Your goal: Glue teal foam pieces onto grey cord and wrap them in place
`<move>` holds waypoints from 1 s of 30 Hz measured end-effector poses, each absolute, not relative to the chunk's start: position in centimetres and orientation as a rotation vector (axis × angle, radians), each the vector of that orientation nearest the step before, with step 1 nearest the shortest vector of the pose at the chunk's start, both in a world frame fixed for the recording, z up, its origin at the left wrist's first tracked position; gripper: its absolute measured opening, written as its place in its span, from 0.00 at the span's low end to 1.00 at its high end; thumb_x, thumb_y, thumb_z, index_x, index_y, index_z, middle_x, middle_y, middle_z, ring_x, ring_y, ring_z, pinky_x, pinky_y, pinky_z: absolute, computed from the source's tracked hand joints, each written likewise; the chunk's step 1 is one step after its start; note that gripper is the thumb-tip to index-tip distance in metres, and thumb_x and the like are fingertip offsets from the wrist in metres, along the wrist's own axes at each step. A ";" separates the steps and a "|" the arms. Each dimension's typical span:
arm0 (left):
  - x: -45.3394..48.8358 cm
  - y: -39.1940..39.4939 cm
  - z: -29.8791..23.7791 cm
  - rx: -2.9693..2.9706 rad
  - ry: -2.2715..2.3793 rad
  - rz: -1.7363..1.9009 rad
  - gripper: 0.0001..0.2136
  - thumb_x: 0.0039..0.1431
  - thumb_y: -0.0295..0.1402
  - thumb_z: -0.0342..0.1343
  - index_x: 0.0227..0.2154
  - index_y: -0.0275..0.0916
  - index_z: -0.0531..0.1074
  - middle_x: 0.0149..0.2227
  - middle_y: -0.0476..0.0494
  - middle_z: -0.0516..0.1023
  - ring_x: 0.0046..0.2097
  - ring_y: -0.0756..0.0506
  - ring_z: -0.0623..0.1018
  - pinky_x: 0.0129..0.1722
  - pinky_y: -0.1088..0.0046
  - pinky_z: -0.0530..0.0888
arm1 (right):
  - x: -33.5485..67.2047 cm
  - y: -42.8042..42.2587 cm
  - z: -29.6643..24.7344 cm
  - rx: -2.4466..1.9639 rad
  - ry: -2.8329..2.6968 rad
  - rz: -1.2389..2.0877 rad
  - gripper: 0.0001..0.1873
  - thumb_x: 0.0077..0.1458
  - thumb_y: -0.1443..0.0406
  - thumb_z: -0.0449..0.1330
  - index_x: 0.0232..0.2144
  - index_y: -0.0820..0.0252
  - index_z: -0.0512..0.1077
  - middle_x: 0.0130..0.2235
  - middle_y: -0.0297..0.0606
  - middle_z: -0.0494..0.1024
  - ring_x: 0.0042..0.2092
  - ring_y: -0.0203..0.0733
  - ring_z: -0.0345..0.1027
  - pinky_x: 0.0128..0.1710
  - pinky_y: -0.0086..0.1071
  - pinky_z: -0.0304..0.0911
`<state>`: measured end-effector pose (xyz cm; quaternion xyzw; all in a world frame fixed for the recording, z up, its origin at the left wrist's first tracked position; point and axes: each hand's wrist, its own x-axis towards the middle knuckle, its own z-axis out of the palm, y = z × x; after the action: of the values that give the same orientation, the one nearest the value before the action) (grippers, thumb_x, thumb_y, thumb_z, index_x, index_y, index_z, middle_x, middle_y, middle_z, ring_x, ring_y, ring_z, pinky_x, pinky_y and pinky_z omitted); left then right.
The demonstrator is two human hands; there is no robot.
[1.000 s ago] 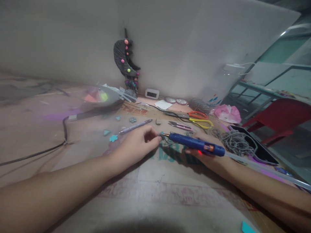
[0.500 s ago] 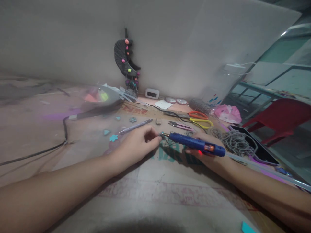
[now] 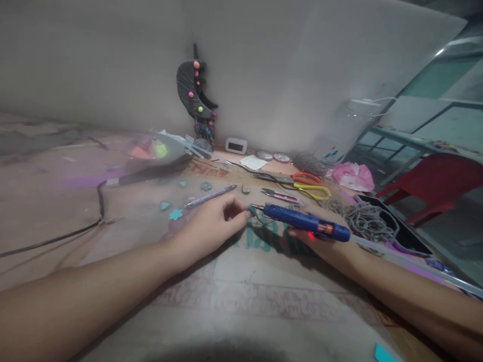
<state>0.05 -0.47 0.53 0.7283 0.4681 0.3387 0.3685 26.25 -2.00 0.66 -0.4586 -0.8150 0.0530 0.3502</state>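
Observation:
A blue hot glue gun (image 3: 298, 220) lies in the grip of my right hand (image 3: 320, 234), with a red light glowing beneath its body and a clear glue stick (image 3: 403, 260) running out of its back. My left hand (image 3: 222, 216) pinches a small teal piece (image 3: 250, 207) between thumb and fingertips; its shape is mostly hidden, and a thin dark cord trails from it. The gun's metal nozzle is at this piece, seemingly touching it. Left of my wrist lies a teal flower cutout (image 3: 176, 214), near a teal heart (image 3: 165, 205) and a pen (image 3: 211, 196).
Thread snips (image 3: 281, 195), orange-handled scissors (image 3: 307, 178) and yellow-handled scissors (image 3: 313, 190) lie beyond my hands. Grey yarn (image 3: 370, 221) is heaped on the right. A small clock (image 3: 236, 146) and a dark crescent ornament (image 3: 188, 88) are at the back. A black cable (image 3: 53, 239) crosses the left.
Both hands stay in almost the same place. The glue gun's nozzle has shifted very slightly at the teal piece.

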 end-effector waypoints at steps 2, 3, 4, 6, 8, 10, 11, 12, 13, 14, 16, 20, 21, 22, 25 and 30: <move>0.1 -0.5 0.5 1.867 1.196 0.874 0.06 0.60 0.36 0.56 0.30 0.41 0.72 0.32 0.48 0.79 0.34 0.45 0.76 0.34 0.70 0.68 | 26.2 -2.1 0.7 -1.225 -2.110 0.124 0.10 0.53 0.58 0.66 0.25 0.54 0.72 0.24 0.32 0.76 0.26 0.38 0.70 0.27 0.30 0.65; 0.0 -0.5 0.5 1.863 1.192 0.877 0.06 0.60 0.36 0.56 0.30 0.41 0.72 0.32 0.48 0.79 0.34 0.45 0.76 0.34 0.70 0.68 | 26.2 -2.1 0.8 -1.227 -2.114 0.122 0.10 0.53 0.58 0.66 0.25 0.54 0.72 0.25 0.32 0.77 0.26 0.39 0.70 0.27 0.30 0.65; 0.0 -0.5 0.4 1.860 1.190 0.880 0.06 0.60 0.36 0.56 0.30 0.41 0.72 0.32 0.48 0.79 0.34 0.45 0.76 0.34 0.70 0.69 | 26.1 -2.1 0.8 -1.223 -2.115 0.121 0.10 0.53 0.57 0.66 0.25 0.54 0.72 0.25 0.32 0.77 0.26 0.39 0.70 0.27 0.30 0.65; 0.0 -0.4 0.3 1.851 1.188 0.882 0.06 0.60 0.36 0.56 0.30 0.41 0.72 0.33 0.48 0.79 0.34 0.45 0.76 0.34 0.70 0.69 | 26.1 -2.1 0.7 -1.213 -2.111 0.120 0.10 0.53 0.58 0.66 0.25 0.54 0.71 0.24 0.32 0.76 0.26 0.39 0.70 0.26 0.30 0.65; 0.0 -0.4 0.3 1.847 1.189 0.882 0.06 0.60 0.36 0.55 0.31 0.41 0.72 0.33 0.48 0.79 0.35 0.46 0.76 0.34 0.70 0.68 | 26.1 -2.1 0.5 -1.221 -2.088 0.112 0.09 0.53 0.59 0.66 0.25 0.54 0.72 0.24 0.31 0.76 0.26 0.38 0.70 0.27 0.29 0.65; 0.0 -0.4 0.3 1.846 1.189 0.878 0.06 0.61 0.36 0.55 0.31 0.41 0.72 0.32 0.48 0.79 0.35 0.46 0.75 0.34 0.70 0.68 | 26.3 -1.9 0.3 -1.207 -2.086 0.094 0.08 0.53 0.60 0.65 0.25 0.54 0.72 0.24 0.31 0.76 0.26 0.38 0.70 0.27 0.29 0.65; 0.0 -0.4 0.3 1.843 1.189 0.878 0.06 0.61 0.36 0.55 0.31 0.41 0.71 0.32 0.49 0.78 0.35 0.46 0.75 0.35 0.70 0.68 | 26.4 -1.8 0.3 -1.193 -2.096 0.082 0.08 0.53 0.60 0.66 0.25 0.54 0.71 0.24 0.30 0.76 0.25 0.37 0.70 0.26 0.28 0.64; 0.0 -0.4 0.3 1.839 1.189 0.880 0.06 0.60 0.36 0.55 0.31 0.41 0.71 0.33 0.49 0.78 0.35 0.46 0.75 0.35 0.70 0.68 | 26.4 -1.8 0.3 -1.179 -2.107 0.068 0.09 0.52 0.60 0.66 0.25 0.54 0.71 0.23 0.29 0.75 0.25 0.37 0.69 0.25 0.28 0.63; 0.0 -0.4 0.3 1.832 1.190 0.884 0.06 0.60 0.36 0.56 0.30 0.41 0.71 0.33 0.49 0.78 0.35 0.46 0.75 0.35 0.70 0.67 | 26.4 -1.8 0.3 -1.173 -2.117 0.060 0.09 0.52 0.61 0.66 0.24 0.54 0.71 0.23 0.29 0.74 0.24 0.36 0.68 0.24 0.27 0.62; 0.0 -0.4 0.3 1.821 1.188 0.888 0.06 0.60 0.36 0.56 0.30 0.41 0.71 0.33 0.49 0.78 0.35 0.46 0.75 0.35 0.70 0.67 | 26.4 -1.9 0.4 -1.176 -2.120 0.058 0.09 0.52 0.61 0.66 0.24 0.54 0.70 0.22 0.29 0.74 0.24 0.36 0.67 0.23 0.27 0.62; 0.0 -0.3 0.3 1.794 1.187 0.894 0.06 0.60 0.36 0.56 0.30 0.40 0.71 0.33 0.49 0.78 0.35 0.46 0.75 0.34 0.70 0.67 | 26.2 -2.1 0.7 -1.207 -2.105 0.080 0.08 0.53 0.61 0.65 0.25 0.54 0.71 0.23 0.29 0.74 0.25 0.36 0.68 0.25 0.28 0.63; 0.0 -0.2 0.1 1.764 1.181 0.904 0.07 0.60 0.37 0.56 0.31 0.40 0.71 0.33 0.49 0.79 0.35 0.46 0.76 0.34 0.71 0.67 | 25.6 -2.7 1.2 -1.258 -2.071 0.146 0.08 0.54 0.60 0.65 0.26 0.54 0.70 0.25 0.31 0.76 0.27 0.39 0.70 0.29 0.31 0.65; 0.0 -0.2 0.1 1.764 1.183 0.906 0.07 0.60 0.37 0.56 0.31 0.40 0.71 0.33 0.49 0.79 0.36 0.46 0.76 0.34 0.71 0.67 | 25.6 -2.7 1.2 -1.260 -2.072 0.156 0.09 0.53 0.60 0.65 0.26 0.54 0.71 0.25 0.32 0.76 0.27 0.39 0.70 0.29 0.31 0.65; 0.0 -0.2 0.1 1.763 1.186 0.909 0.07 0.60 0.37 0.56 0.31 0.40 0.71 0.33 0.48 0.79 0.36 0.46 0.76 0.34 0.71 0.68 | 25.6 -2.7 1.2 -1.257 -2.075 0.164 0.09 0.53 0.59 0.65 0.26 0.54 0.71 0.25 0.32 0.77 0.27 0.39 0.70 0.29 0.32 0.65; 0.0 -0.2 0.0 1.758 1.190 0.905 0.07 0.60 0.38 0.57 0.31 0.40 0.71 0.33 0.48 0.78 0.35 0.46 0.76 0.34 0.70 0.68 | 25.8 -2.6 1.0 -1.258 -2.086 0.161 0.09 0.53 0.59 0.66 0.26 0.54 0.71 0.25 0.32 0.77 0.28 0.40 0.70 0.30 0.32 0.65; 0.0 -0.2 -0.1 1.766 1.179 0.914 0.08 0.61 0.39 0.56 0.31 0.41 0.71 0.33 0.49 0.78 0.36 0.46 0.76 0.35 0.70 0.68 | 26.1 -2.1 0.4 -1.231 -2.123 0.159 0.09 0.54 0.58 0.65 0.26 0.54 0.72 0.25 0.33 0.77 0.28 0.40 0.71 0.31 0.32 0.65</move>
<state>-0.04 -0.15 -0.06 0.6991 0.4668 0.3618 0.4031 26.13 -2.12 0.42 -0.4717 -0.8135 0.0609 0.3346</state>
